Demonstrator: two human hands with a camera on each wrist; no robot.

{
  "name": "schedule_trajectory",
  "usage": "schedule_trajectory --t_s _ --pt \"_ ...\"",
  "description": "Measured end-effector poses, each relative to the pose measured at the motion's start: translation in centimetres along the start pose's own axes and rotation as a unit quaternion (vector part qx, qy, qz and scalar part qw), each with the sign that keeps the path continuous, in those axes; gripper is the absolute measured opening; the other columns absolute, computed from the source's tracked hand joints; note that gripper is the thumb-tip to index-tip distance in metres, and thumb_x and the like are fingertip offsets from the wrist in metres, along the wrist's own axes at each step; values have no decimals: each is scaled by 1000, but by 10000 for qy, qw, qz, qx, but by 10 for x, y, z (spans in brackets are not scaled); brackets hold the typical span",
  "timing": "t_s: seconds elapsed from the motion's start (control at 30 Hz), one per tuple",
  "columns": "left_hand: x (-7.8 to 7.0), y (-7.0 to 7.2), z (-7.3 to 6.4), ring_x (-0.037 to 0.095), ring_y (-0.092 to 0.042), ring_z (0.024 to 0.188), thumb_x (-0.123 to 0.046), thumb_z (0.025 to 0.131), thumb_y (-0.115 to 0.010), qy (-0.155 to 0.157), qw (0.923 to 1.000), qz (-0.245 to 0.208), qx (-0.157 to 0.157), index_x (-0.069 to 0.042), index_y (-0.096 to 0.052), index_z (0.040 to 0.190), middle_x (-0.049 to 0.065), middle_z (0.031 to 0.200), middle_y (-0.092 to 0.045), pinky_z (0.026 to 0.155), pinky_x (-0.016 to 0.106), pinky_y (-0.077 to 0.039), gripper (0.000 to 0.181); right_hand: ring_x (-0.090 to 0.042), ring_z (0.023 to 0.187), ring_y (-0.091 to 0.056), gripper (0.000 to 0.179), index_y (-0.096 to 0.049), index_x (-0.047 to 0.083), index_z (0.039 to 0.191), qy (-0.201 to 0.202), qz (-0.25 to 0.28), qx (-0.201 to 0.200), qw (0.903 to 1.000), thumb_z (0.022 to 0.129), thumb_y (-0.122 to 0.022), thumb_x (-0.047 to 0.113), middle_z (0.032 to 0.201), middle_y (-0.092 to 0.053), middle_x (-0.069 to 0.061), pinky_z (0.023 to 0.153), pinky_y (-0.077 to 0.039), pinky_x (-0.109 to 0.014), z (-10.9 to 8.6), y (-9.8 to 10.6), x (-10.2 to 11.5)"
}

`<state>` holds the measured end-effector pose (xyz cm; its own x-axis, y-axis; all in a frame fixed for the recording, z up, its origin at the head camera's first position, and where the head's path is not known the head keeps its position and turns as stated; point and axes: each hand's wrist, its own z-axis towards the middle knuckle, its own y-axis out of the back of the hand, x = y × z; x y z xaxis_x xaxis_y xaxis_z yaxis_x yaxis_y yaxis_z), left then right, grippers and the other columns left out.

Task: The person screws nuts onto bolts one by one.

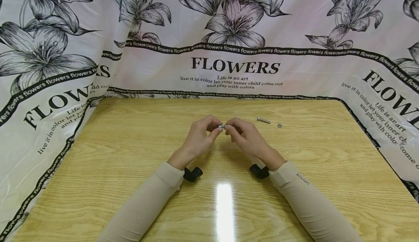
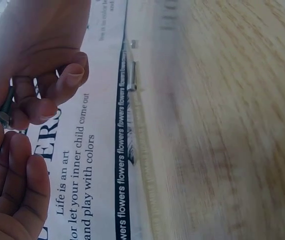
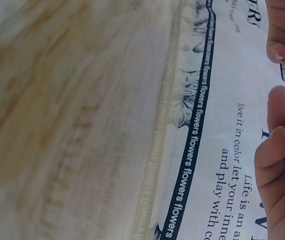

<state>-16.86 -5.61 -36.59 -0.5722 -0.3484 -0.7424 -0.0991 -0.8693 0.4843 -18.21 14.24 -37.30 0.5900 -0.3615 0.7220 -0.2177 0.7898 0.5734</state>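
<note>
Over the middle of the table, a small metal bolt [image 1: 222, 126] is held between both hands, lying about level in the head view. My left hand [image 1: 201, 134] pinches the hex nut [image 2: 2, 119] at the bolt's left end between thumb and fingertips. From the other side my right hand [image 1: 243, 134] pinches the bolt's shank [image 2: 8, 97] with thumb and forefinger. Its other fingers curl loosely in the left wrist view. The fingertips hide much of the bolt. In the right wrist view my right hand [image 3: 282, 170] shows, but the bolt is out of sight.
A second bolt [image 1: 263, 120] lies on the wooden table [image 1: 131, 154] behind and right of my right hand, with a loose nut [image 1: 279, 125] next to it. Flower-printed cloth [image 1: 235, 71] hangs around the table's back and sides. Black wrist devices [image 1: 193, 174] sit at both cuffs.
</note>
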Motion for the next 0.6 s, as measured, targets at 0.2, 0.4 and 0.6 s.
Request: schedule_trajectory --t_s 0.2,0.4,0.6 --pt "1 0 0 11 -63 79 -6 93 -62 15 10000 -31 -13 -6 -62 101 8 91 -69 71 26 -52 9 -25 64 -55 13 -60 4 107 -184 -44 79 9998 99 -51 7 89 -61 -6 55 -45 -32 0 5 26" --pt "1 0 0 11 -63 81 -6 93 -62 12 10000 17 -19 -7 -62 101 6 91 -68 72 26 -52 8 -19 64 -58 23 -53 -2 112 211 -63 -38 9998 91 -61 -3 100 -66 -15 55 -45 -29 0 8 39" --pt "1 0 0 10 -63 81 -6 93 -62 -8 10000 13 -10 -6 -62 101 8 92 -68 74 25 -52 9 -22 65 -62 19 -52 -4 109 439 146 7 9989 92 -57 -7 97 -64 -17 58 -51 -29 0 6 35"
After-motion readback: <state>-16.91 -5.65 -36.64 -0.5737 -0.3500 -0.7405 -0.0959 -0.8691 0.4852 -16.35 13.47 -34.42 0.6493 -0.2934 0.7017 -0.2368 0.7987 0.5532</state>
